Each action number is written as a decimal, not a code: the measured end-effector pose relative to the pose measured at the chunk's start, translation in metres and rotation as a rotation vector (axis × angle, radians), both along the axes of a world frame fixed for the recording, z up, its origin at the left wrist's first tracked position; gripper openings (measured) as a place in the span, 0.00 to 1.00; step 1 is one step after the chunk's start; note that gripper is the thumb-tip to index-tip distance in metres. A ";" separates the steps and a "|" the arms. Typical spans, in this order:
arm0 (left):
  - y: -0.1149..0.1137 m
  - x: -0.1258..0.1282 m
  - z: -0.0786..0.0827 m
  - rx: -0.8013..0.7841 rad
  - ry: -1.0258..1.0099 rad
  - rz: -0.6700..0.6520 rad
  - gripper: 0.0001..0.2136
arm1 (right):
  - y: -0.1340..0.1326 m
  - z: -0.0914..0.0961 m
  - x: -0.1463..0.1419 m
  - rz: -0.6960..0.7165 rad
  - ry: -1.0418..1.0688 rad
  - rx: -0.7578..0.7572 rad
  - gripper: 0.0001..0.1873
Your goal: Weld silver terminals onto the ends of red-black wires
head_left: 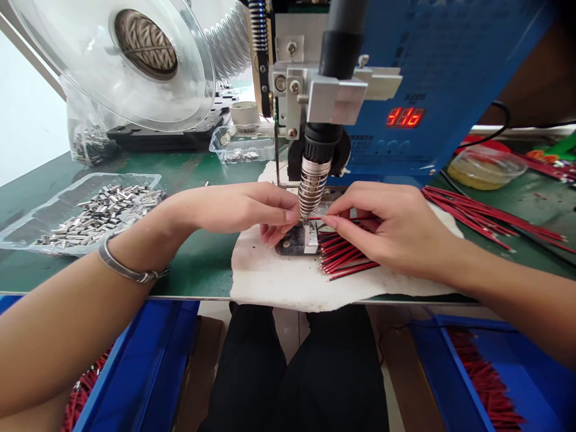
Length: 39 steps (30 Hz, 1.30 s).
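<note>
Beneath the soldering iron (pixel 314 180) with its coiled metal guard, both hands meet over a small metal fixture block (pixel 311 237). My left hand (pixel 252 207) is closed, thumb and fingers pinched together left of the iron's tip; what they hold is hidden. From the right, my right hand (pixel 387 225) pinches a thin red wire (pixel 318 218) between thumb and index finger, its end pointing at the tip area. Below that hand, a bundle of red and black wires (pixel 339 255) lies on a white cloth (pixel 274 282).
A clear plastic tray (pixel 27 237) of small metal connector shells stands at left. Behind are a transparent fume hood (pixel 90 60) and a small clear box (pixel 240 147). The blue machine (pixel 450 90) rises at the back. More red wires (pixel 490 219) lie at right. Blue bins (pixel 153 360) sit below.
</note>
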State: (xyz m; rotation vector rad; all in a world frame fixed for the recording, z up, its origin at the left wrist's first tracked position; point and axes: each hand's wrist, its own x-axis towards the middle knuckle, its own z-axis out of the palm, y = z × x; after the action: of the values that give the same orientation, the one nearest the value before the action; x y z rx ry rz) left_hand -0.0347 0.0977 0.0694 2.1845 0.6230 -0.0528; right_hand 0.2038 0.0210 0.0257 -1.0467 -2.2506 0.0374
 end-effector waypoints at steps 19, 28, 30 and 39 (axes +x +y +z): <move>0.000 0.002 0.001 -0.033 -0.002 -0.021 0.15 | 0.000 0.001 0.000 -0.001 -0.018 0.022 0.04; 0.000 0.001 0.001 -0.026 0.000 -0.024 0.16 | 0.000 0.002 0.000 0.011 -0.024 0.026 0.04; 0.000 0.001 0.001 -0.021 0.002 -0.021 0.16 | 0.000 0.002 0.000 0.009 -0.024 0.023 0.05; 0.000 0.001 0.002 -0.020 0.004 -0.022 0.16 | 0.000 0.001 0.001 0.006 -0.014 0.005 0.05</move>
State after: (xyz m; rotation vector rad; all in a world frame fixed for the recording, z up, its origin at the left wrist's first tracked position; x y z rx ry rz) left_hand -0.0332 0.0975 0.0713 2.1728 0.5985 -0.0751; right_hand 0.2046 0.0212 0.0268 -1.0404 -2.2651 0.0266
